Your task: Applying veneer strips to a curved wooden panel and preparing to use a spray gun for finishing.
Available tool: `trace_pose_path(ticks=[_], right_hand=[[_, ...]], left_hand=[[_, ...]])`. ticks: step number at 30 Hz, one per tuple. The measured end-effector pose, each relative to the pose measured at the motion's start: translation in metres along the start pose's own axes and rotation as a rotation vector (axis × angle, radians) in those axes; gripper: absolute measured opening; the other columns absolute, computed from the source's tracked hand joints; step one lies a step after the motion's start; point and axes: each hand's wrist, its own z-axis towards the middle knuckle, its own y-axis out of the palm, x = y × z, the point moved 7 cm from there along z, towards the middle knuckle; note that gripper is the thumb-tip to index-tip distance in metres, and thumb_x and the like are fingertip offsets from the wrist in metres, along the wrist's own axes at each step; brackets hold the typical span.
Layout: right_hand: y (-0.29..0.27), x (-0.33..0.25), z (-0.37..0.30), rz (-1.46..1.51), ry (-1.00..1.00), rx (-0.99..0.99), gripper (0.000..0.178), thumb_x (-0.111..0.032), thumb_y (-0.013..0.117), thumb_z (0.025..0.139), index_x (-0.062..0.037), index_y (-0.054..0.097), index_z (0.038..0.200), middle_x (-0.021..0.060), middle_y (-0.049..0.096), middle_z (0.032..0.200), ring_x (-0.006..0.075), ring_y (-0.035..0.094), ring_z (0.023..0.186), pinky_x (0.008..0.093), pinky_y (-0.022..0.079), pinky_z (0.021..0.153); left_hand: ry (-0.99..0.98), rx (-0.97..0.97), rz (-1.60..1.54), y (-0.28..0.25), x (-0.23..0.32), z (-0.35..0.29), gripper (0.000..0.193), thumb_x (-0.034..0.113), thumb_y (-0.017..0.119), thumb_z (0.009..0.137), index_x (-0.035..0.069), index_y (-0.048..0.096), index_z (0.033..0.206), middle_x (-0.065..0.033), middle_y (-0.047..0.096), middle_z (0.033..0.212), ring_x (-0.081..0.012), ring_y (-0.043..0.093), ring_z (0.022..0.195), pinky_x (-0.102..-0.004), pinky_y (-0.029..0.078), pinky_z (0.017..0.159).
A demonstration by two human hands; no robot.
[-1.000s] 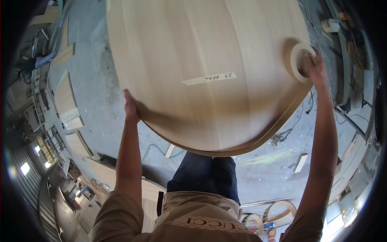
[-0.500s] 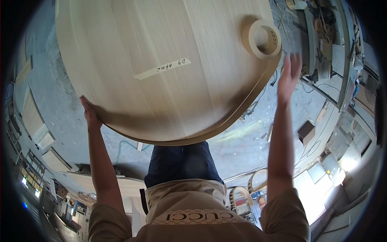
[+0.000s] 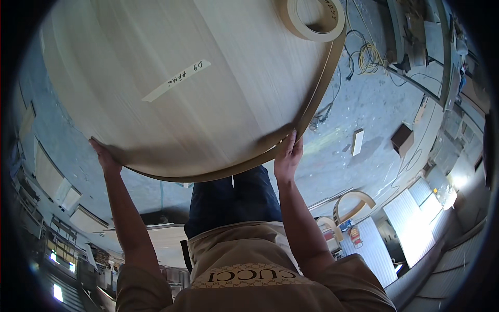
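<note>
Head view: my right fingers pinch the likely springy strip on the panel — stiff, probably heavy, best held both sides; whether my left fingers grip, I can't tell.

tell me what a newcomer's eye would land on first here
Most likely the large pale wood-grain panel, filling the upper left and centre, rounded along its lower edge. Next, the tan ring-shaped roll on it at the top, right of centre. The left hand and right hand touch the panel's near edge, one on either side.
</note>
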Motion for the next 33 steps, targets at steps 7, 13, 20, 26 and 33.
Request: trace_pose_path(ticks=[7,13,20,26,33], right_hand=[[-0.012,0.051,0.009,0.125,0.127,-0.040,0.037,-0.023,0.047,0.111,0.0064,0.051,0.132,0.0111,0.063,0.110,0.0223,0.059,0.103,0.0361,0.047,0.097],[0.010,0.031,0.005,-0.550,-0.833,-0.104,0.056,-0.020,0.030,0.114,0.0054,0.016,0.162,0.0350,0.026,0.162,0.0475,0.032,0.149,0.0451,0.026,0.123],[0.008,0.065,0.036,0.043,-0.335,-0.058,0.058,-0.050,0.029,0.113,-0.0017,0.040,0.142,0.0140,0.051,0.130,0.0207,0.054,0.113,0.0335,0.045,0.104],[0.020,0.043,0.042,-0.658,-0.326,0.094,0.053,-0.037,0.044,0.106,-0.0057,0.033,0.147,0.0226,0.051,0.136,0.0349,0.057,0.115,0.0455,0.047,0.101],[-0.012,0.053,0.053,-0.816,0.006,0.104,0.063,-0.024,0.057,0.099,-0.0122,0.025,0.151,0.0313,0.054,0.138,0.0508,0.059,0.116,0.0593,0.049,0.098]], left_hand=[[0.002,0.030,0.042,-0.004,0.000,0.003,0.099,0.082,0.036,0.096,0.009,0.026,0.163,-0.0113,0.034,0.165,-0.0335,0.036,0.148,-0.0473,0.031,0.122],[0.048,-0.029,0.026,-0.001,0.001,0.001,0.098,0.080,0.035,0.097,0.008,0.026,0.163,-0.0123,0.034,0.165,-0.0338,0.036,0.148,-0.0478,0.031,0.122],[0.073,-0.089,-0.010,-0.002,-0.003,0.006,0.095,0.078,0.033,0.099,0.007,0.027,0.162,-0.0120,0.035,0.164,-0.0333,0.036,0.148,-0.0478,0.030,0.123],[0.032,-0.079,0.025,-0.023,-0.017,0.027,0.086,0.071,0.040,0.103,0.012,0.025,0.164,-0.0119,0.040,0.159,-0.0302,0.040,0.144,-0.0452,0.033,0.120],[-0.009,0.113,0.008,-0.010,-0.010,-0.001,0.100,0.078,0.043,0.097,-0.005,0.043,0.153,-0.0174,0.053,0.149,-0.0262,0.049,0.138,-0.0391,0.040,0.115]])
